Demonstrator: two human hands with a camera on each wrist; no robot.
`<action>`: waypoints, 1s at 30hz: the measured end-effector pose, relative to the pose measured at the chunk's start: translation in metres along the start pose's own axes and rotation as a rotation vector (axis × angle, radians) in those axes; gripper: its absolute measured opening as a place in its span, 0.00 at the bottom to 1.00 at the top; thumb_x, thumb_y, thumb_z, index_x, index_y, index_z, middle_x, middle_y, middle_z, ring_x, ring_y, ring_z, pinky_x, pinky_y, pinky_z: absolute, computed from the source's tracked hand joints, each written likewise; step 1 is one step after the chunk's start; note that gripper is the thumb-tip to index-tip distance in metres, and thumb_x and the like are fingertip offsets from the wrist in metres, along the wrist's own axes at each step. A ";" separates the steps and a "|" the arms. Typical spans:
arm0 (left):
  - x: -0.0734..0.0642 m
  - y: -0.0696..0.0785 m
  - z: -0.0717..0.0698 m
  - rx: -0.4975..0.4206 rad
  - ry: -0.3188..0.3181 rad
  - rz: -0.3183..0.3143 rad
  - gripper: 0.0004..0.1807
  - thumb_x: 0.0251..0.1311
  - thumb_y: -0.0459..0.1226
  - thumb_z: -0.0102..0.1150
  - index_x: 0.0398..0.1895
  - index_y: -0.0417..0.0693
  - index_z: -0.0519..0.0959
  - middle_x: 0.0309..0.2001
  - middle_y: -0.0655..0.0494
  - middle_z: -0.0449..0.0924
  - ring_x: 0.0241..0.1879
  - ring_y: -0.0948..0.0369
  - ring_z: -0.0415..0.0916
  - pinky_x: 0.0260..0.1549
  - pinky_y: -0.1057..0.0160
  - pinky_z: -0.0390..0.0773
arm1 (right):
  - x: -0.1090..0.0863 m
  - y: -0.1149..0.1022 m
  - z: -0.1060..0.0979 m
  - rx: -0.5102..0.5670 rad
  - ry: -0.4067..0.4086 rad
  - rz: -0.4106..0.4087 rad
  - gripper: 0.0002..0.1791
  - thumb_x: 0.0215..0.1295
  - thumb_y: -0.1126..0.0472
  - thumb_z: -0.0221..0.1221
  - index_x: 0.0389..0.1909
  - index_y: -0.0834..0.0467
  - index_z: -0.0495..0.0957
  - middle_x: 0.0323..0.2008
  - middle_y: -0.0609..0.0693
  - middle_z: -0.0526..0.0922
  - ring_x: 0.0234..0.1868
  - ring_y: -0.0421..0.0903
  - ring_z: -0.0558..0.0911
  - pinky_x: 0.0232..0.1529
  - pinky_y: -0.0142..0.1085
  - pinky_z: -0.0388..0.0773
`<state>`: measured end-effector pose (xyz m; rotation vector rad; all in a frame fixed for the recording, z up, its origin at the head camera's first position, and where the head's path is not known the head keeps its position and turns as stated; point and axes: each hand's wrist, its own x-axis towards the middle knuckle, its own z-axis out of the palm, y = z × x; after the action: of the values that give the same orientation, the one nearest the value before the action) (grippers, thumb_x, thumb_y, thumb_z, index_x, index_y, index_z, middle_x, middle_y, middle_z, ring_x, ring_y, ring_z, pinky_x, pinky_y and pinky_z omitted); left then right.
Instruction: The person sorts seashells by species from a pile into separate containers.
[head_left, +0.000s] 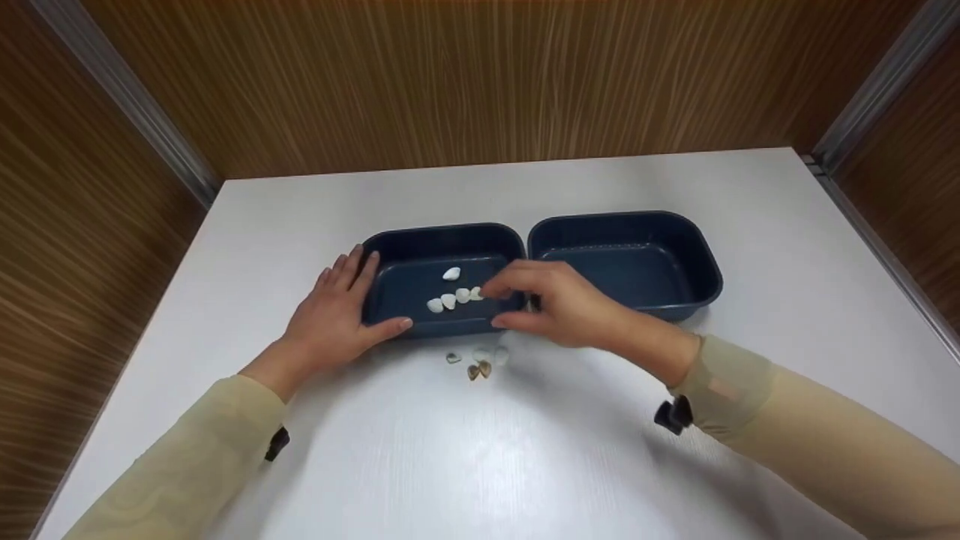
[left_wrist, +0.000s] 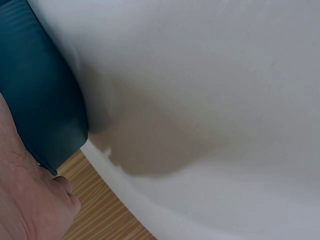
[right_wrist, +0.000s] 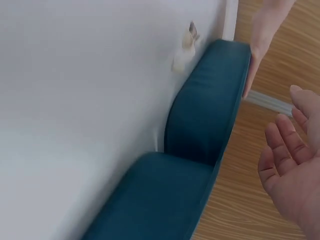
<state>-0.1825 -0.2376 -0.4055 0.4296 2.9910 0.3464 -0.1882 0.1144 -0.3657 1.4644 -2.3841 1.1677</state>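
My left hand [head_left: 330, 319] rests at the left end of a dark blue tray [head_left: 442, 328], its fingers straight along the rim and the thumb at the front edge. Inside that tray, several white seashells [head_left: 448, 301] form a slanting row, and a single white shell [head_left: 451, 274] lies behind them. Over the tray's right end hovers my right hand [head_left: 559, 304], index fingertip close to the rightmost shell of the row; whether it touches is hard to tell. In the right wrist view the right hand's thumb and fingers [right_wrist: 288, 142] are apart, with nothing visible between them.
On the white table [head_left: 420, 450] in front of the tray lie two brown shells [head_left: 478, 370], a small greyish shell [head_left: 453, 358] and pale shells [head_left: 481, 355]. A second blue tray [head_left: 637, 274] stands right beside the first. Wood-grained panels [head_left: 495, 82] enclose the table.
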 end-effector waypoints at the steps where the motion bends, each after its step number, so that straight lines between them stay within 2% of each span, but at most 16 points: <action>1: 0.000 0.000 0.000 0.000 0.000 -0.001 0.68 0.60 0.82 0.43 0.88 0.48 0.39 0.87 0.42 0.34 0.85 0.42 0.35 0.81 0.43 0.38 | -0.004 -0.002 0.000 0.007 -0.001 -0.006 0.17 0.65 0.64 0.75 0.53 0.60 0.87 0.48 0.52 0.89 0.48 0.47 0.87 0.49 0.47 0.85; 8: -0.002 0.001 -0.001 -0.003 0.008 0.001 0.67 0.60 0.81 0.44 0.88 0.47 0.40 0.87 0.42 0.34 0.85 0.41 0.35 0.81 0.43 0.38 | -0.031 -0.008 0.006 0.021 -0.045 0.010 0.17 0.66 0.65 0.73 0.55 0.58 0.86 0.50 0.50 0.88 0.46 0.46 0.88 0.44 0.40 0.84; 12: -0.002 0.000 -0.001 -0.008 0.011 0.003 0.67 0.61 0.81 0.45 0.88 0.47 0.40 0.87 0.42 0.34 0.85 0.41 0.35 0.81 0.43 0.38 | -0.043 -0.007 0.011 0.031 -0.075 0.039 0.18 0.67 0.65 0.72 0.57 0.57 0.86 0.52 0.50 0.88 0.41 0.42 0.88 0.37 0.43 0.85; 15: -0.002 -0.001 0.000 -0.012 0.007 0.004 0.67 0.61 0.81 0.45 0.88 0.47 0.39 0.87 0.42 0.33 0.85 0.42 0.34 0.81 0.43 0.36 | -0.051 -0.004 0.017 0.054 -0.106 0.075 0.19 0.67 0.66 0.73 0.58 0.58 0.85 0.54 0.50 0.88 0.39 0.41 0.89 0.38 0.45 0.87; 19: -0.002 -0.001 0.001 -0.017 0.006 0.003 0.67 0.61 0.81 0.45 0.88 0.48 0.39 0.87 0.43 0.32 0.85 0.43 0.33 0.81 0.44 0.36 | -0.058 0.000 0.024 0.086 -0.156 0.142 0.22 0.66 0.67 0.73 0.60 0.60 0.84 0.56 0.53 0.87 0.37 0.41 0.89 0.43 0.40 0.88; 23: -0.002 -0.001 0.001 -0.016 0.004 -0.003 0.67 0.61 0.81 0.45 0.88 0.48 0.39 0.87 0.43 0.32 0.85 0.42 0.33 0.81 0.43 0.36 | -0.063 0.003 0.031 0.105 -0.207 0.205 0.25 0.65 0.68 0.73 0.62 0.61 0.83 0.59 0.54 0.85 0.37 0.42 0.88 0.44 0.36 0.87; 30: -0.001 -0.001 0.001 -0.010 0.002 -0.002 0.67 0.61 0.81 0.45 0.88 0.47 0.39 0.87 0.43 0.32 0.85 0.42 0.33 0.81 0.44 0.36 | -0.065 0.011 0.037 0.026 -0.250 0.224 0.29 0.63 0.65 0.75 0.66 0.59 0.81 0.62 0.53 0.83 0.34 0.42 0.81 0.41 0.35 0.81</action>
<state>-0.1814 -0.2387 -0.4062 0.4257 2.9897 0.3619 -0.1523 0.1392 -0.4278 1.4583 -2.7728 1.1208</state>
